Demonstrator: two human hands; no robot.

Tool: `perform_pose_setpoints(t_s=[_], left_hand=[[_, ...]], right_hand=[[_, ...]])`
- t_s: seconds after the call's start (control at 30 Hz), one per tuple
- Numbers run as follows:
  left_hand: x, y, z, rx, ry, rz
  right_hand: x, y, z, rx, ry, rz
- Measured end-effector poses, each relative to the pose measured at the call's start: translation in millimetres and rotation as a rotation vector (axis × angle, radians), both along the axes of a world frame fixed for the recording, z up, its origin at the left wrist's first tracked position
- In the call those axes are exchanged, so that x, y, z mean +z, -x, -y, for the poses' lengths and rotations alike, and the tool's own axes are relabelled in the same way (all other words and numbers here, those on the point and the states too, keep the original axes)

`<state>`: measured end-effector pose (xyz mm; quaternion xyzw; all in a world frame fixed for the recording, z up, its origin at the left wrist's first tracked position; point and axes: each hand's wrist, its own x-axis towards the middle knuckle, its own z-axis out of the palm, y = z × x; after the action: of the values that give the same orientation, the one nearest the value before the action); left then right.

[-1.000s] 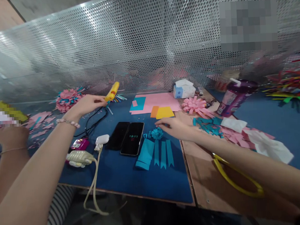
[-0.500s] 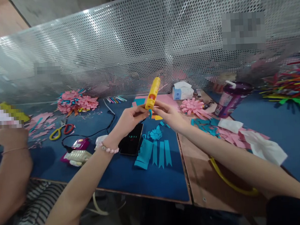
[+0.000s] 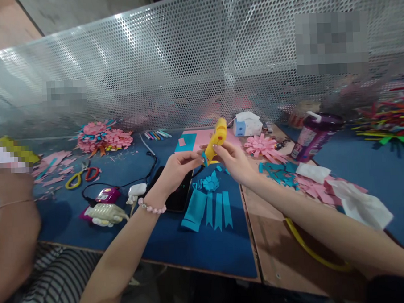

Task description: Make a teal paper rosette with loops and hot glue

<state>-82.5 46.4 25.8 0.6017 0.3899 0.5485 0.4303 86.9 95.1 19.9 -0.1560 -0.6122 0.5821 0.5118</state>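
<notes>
Both my hands hold a yellow glue gun (image 3: 216,139) above the middle of the blue mat (image 3: 165,233). My left hand (image 3: 177,168) pinches its lower end, where a small teal part shows. My right hand (image 3: 232,161) is wrapped round its body from the right. Its black cord (image 3: 146,174) trails left across the mat. Below the hands lie a teal paper rosette (image 3: 210,182), several teal paper strips (image 3: 211,209) and a dark phone (image 3: 177,195), partly hidden by my left wrist.
Another person's arm (image 3: 9,231) and striped sleeve are at the left edge. Scissors (image 3: 78,175), pink paper flowers (image 3: 101,137), a tissue box (image 3: 247,122), pink sheets, a purple cup (image 3: 313,135) and white tissues (image 3: 358,198) lie around. A perforated metal screen (image 3: 185,72) closes the back.
My left hand brought the glue gun from the far left to the middle. My right hand left the teal rosette and took hold of the gun, which now tilts right.
</notes>
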Motion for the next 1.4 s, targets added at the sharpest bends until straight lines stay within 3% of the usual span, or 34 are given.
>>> perform_pose_setpoints(t_s=[0.13,0.23,0.37,0.6,0.83,1.4], left_hand=[[3.2,11.7,-2.6,0.169,-0.031,0.113],[-1.8,22.0,-9.4,0.316,-0.062,0.111],[-11.0,34.5,-19.7,0.460,-0.081,0.025],[-19.8,50.3,-29.8,0.681,-0.121,-0.155],[-24.2,49.2,-29.5,0.734,-0.153,-0.243],[-25.1,50.5,-26.1,0.689,-0.186,-0.404]], right_hand=[[0.0,4.8,-6.3,-0.015,0.310,-0.251],[3.5,5.2,-3.4,-0.041,0.438,-0.287],[5.8,7.7,14.8,-0.048,0.528,-0.236],[-6.1,16.5,41.5,0.037,0.546,-0.049],[-16.3,20.4,48.7,0.038,0.435,0.199],[-15.9,22.1,54.2,0.017,0.331,0.307]])
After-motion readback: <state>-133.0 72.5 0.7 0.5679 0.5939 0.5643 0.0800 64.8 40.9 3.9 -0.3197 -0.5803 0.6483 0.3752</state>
